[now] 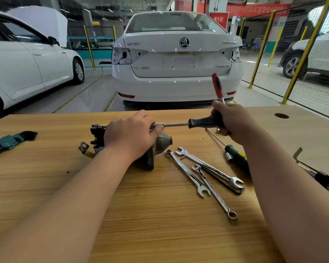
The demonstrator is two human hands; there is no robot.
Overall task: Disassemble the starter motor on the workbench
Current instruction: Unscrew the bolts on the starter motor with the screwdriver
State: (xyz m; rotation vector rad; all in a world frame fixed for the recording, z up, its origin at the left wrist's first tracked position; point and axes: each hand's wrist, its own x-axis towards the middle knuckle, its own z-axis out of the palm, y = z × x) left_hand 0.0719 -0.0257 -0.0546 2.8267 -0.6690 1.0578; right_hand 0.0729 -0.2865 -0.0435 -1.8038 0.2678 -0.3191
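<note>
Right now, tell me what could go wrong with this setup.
1. The left hand holds the driver by its shaft near the tip; a slip could jab that hand.
2. The right hand grips the driver and a red tool together, so control may be weak.
3. The motor seems steadied by hand only and could roll toward the wrenches.

Starter motor [162, 142] lies on its side on the wooden workbench [160, 224], towards the far edge, left of centre. Grey cast-metal nose housing points right. Black plastic connector block and a metal terminal lug sit at the left end. Mid-body hidden.
</note>
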